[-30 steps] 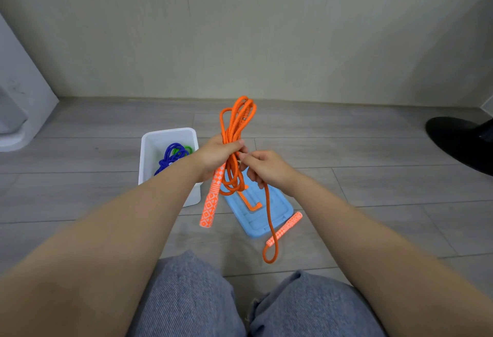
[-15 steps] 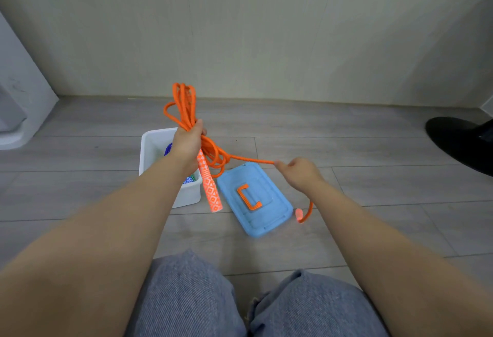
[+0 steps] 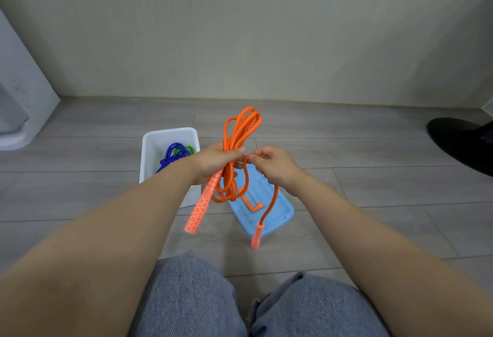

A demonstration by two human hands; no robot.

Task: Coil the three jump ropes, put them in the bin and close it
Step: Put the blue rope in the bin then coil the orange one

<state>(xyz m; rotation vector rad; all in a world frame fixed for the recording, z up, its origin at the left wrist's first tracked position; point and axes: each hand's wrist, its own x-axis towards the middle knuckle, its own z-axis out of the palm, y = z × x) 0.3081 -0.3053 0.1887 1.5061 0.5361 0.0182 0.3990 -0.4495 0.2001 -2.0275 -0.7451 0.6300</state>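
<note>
White bin (image 3: 149,150) is seen on the floor, open, left of the blue lid (image 3: 277,211); a blue rope (image 3: 172,156) and a bit of green rope (image 3: 190,148) are already coiled inside, so two of three are judged done. Just right of the bin, the left hand (image 3: 213,162) is wrapped round the waist of the orange rope (image 3: 241,130) bundle: loops stand above the fist, more loops and one patterned handle (image 3: 198,212) hang below, over the floor btwn bin and lid. Right of that, the right hand (image 3: 274,167) has its grip pressed together on the free strand, thumb and fingertips pinching it close beside the left thumb; the tail drops across the lid w/ the second handle (image 3: 256,235) dangling at the lid's near edge.

Change: 0.5 s ago the right hand was pulled out wide w/ the strand taut and the bundle was held over the bin; now the hands are brought back together above the lid. One more wrap is judged laid round the bundle. Little tail is left, so the tie-off seems near; then bin, then lid.
</note>
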